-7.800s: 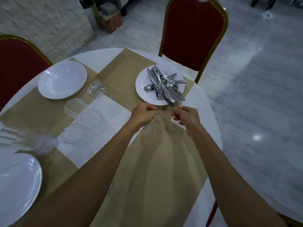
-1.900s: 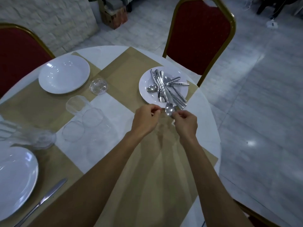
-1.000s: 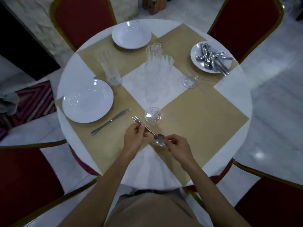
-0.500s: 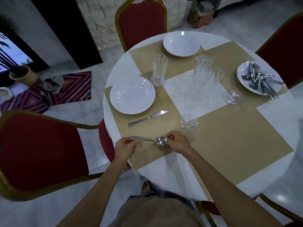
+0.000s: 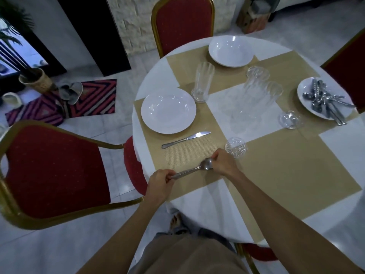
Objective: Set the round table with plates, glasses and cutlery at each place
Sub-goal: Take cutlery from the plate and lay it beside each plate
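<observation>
A steel spoon [image 5: 194, 169] is held level just above the near tan placemat [image 5: 183, 155]. My left hand [image 5: 159, 181] grips its handle end and my right hand [image 5: 224, 162] pinches its bowl end. A fork may lie with it; I cannot tell. Beyond it a knife [image 5: 185, 139] lies beside a white plate [image 5: 168, 110]. A second white plate [image 5: 230, 50] sits at the far place. A third plate [image 5: 305, 90] at the right carries several pieces of cutlery [image 5: 324, 98].
Clear glasses stand on the round table [image 5: 197, 198]: a tall one [image 5: 203, 82] by the near plate, a cluster [image 5: 254, 93] in the middle, one [image 5: 236, 147] by my right hand, one [image 5: 290, 120] near the cutlery plate. Red chairs [image 5: 51, 171] ring the table.
I have carried the spoon from the cutlery plate round the table to the place with the knife. In the last half second it has come down closer to the placemat.
</observation>
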